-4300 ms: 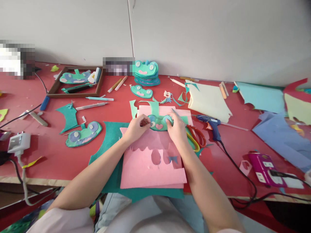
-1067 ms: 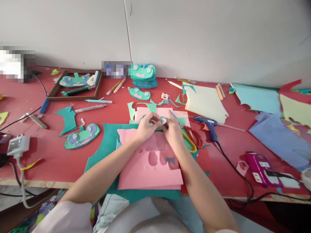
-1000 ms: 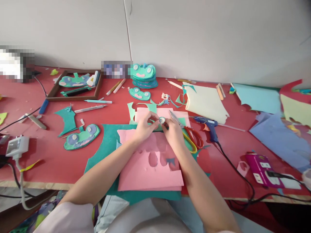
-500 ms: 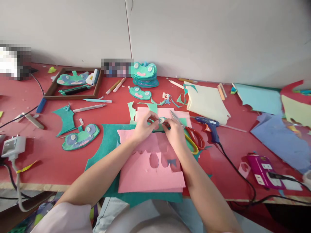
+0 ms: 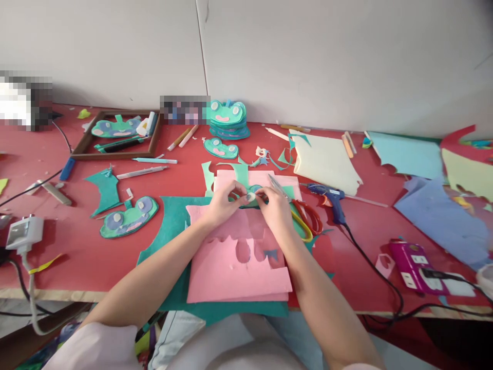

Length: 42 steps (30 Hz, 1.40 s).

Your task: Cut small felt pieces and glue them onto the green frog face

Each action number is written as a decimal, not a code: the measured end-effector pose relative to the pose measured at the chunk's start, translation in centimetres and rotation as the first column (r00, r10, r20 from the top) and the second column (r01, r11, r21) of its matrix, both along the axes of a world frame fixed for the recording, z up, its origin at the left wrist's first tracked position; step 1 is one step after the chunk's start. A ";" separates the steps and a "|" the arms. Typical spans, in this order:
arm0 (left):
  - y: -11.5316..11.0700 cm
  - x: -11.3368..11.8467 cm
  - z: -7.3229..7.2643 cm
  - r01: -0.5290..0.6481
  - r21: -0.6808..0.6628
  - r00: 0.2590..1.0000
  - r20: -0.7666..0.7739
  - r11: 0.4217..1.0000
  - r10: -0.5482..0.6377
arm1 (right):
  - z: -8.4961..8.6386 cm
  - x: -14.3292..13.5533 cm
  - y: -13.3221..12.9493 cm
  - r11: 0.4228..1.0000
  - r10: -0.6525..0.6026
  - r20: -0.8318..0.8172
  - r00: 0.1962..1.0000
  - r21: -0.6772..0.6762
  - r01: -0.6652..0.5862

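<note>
Small, round, whitish piece [image 5: 251,197], partly hidden

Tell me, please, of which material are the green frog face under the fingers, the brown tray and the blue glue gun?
Green frog face: probably felt, matte, judging by its soft, dull surface, though it is partly covered.
Brown tray: looks like stained wood, but wood-coloured plastic is possible; its rim is smooth and dark.
Blue glue gun: likely hard plastic, with a smooth moulded body.

Red table [image 5: 173,246], pink felt sheets [image 5: 234,282], dark teal felt [image 5: 175,221] beneath, blue-and-orange glue gun [image 5: 329,198], magenta power strip [image 5: 415,268]
</note>
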<state>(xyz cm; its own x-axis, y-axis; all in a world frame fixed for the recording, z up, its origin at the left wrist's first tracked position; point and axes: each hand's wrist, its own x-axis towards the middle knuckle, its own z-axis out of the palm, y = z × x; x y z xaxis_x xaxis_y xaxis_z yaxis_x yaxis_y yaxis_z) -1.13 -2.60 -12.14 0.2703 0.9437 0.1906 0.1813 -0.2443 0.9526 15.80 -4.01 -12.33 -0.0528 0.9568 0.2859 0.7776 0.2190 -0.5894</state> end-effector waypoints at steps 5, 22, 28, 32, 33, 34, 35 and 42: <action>0.3 -0.2 -0.1 0.042 -0.036 0.999 0.029 0.998 -0.041 | 0.8 -0.7 -0.3 0.997 -0.019 -0.115 0.993 0.071 0.027; 0.2 -0.3 0.1 0.029 -0.104 0.986 0.166 0.994 -0.012 | 1.4 -1.2 -0.3 0.977 0.007 -0.616 0.788 -0.163 -0.136; 0.2 -0.2 0.3 0.041 -0.126 0.982 0.186 0.991 -0.017 | 1.4 -0.9 -0.2 0.985 -0.016 -0.619 0.785 -0.144 -0.094; 0.1 -0.2 0.6 0.073 -0.122 0.991 0.124 0.990 -0.058 | 1.5 -1.0 -0.3 0.985 -0.010 -0.609 0.793 -0.144 -0.098; 0.1 -0.2 0.6 0.069 -0.121 0.992 0.111 0.990 -0.056 | 1.5 -1.0 -0.3 0.985 -0.006 -0.608 0.794 -0.142 -0.102; 0.1 -0.2 0.6 0.063 -0.121 0.993 0.104 0.991 -0.050 | 1.4 -1.0 -0.3 0.985 -0.002 -0.609 0.793 -0.140 -0.104; 0.0 -0.2 0.6 0.056 -0.119 0.994 0.100 0.991 -0.044 | 1.3 -1.1 -0.3 0.985 0.000 -0.610 0.792 -0.138 -0.107; 0.0 -0.3 0.3 0.024 -0.114 0.997 0.071 0.993 -0.015 | 1.2 -1.2 -0.3 0.985 0.001 -0.591 0.807 -0.136 -0.102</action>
<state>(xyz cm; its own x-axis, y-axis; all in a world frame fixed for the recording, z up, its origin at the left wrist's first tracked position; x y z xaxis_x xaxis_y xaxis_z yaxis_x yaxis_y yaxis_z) -1.44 -2.58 -11.87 0.2788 0.9551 0.1000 0.1098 -0.1352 0.9847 14.65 -4.33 -11.15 0.0267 0.9914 0.1281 0.2616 0.1167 -0.9581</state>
